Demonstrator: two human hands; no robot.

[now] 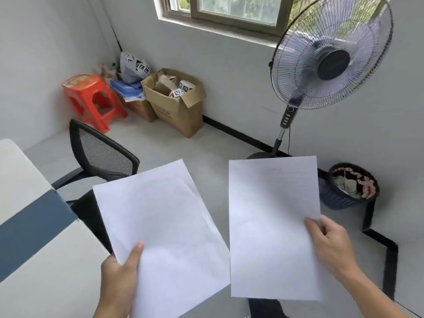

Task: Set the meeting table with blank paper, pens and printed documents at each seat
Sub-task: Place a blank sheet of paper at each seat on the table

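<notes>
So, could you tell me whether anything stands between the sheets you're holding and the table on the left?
Nothing visible does. The left hand holds one sheet right beside the table; the black mesh chair stands farther back along the table's edge. The right hand holds the other sheet.

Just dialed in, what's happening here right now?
A person is holding paper in both hands, up in the air beside the table. The left hand pinches a small stack of white sheets; the right hand holds another sheet with faint print showing through near its top. Nothing has been laid on the visible part of the table. A mesh office chair stands next to it.
</notes>
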